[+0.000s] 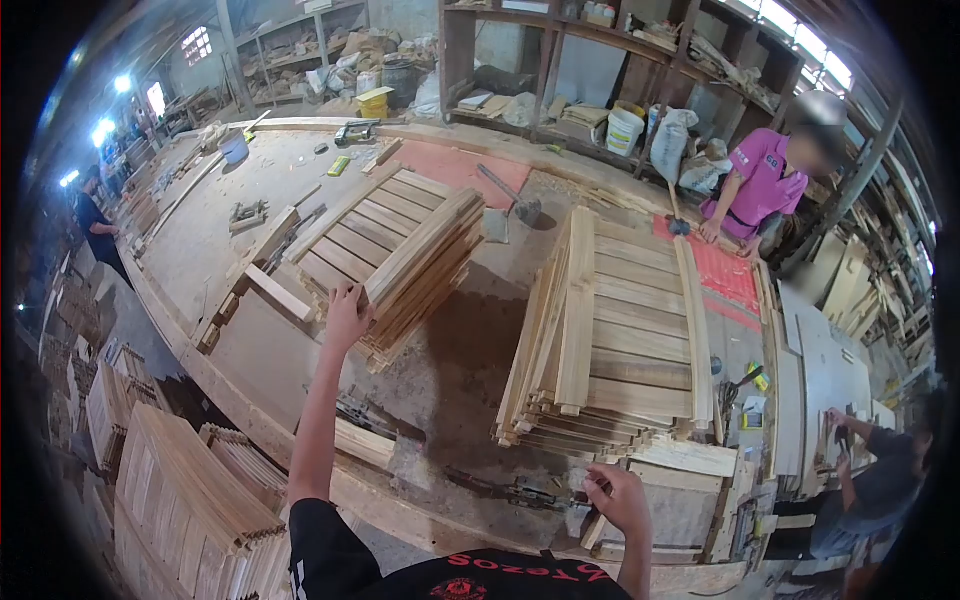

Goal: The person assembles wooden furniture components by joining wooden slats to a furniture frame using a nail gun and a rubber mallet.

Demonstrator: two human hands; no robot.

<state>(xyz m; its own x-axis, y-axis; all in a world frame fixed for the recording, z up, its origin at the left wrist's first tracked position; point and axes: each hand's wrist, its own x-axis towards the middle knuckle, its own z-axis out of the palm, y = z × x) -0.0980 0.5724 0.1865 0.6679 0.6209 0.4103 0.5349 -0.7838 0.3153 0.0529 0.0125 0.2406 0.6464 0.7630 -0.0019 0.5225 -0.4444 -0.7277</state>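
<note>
My left hand (349,316) is at the near corner of the left stack of slatted wooden panels (385,235), its fingers bent at the top panel's edge; whether they grip it is unclear. The right stack of slatted panels (635,315) lies across a gap from it, its panels slightly fanned out. Just below that stack's near edge is my right hand (617,495), fingers curled, thumb near the fingertips. Anything between those fingers is too small to make out. Metal clamps (520,492) lie on the worktable beside it.
A person in a pink shirt (760,185) leans on the table's far right side by a red sheet (722,270). Another person (875,470) works at lower right. A mallet (525,210) lies between the stacks. More panels (190,490) are piled at lower left. Shelves stand behind.
</note>
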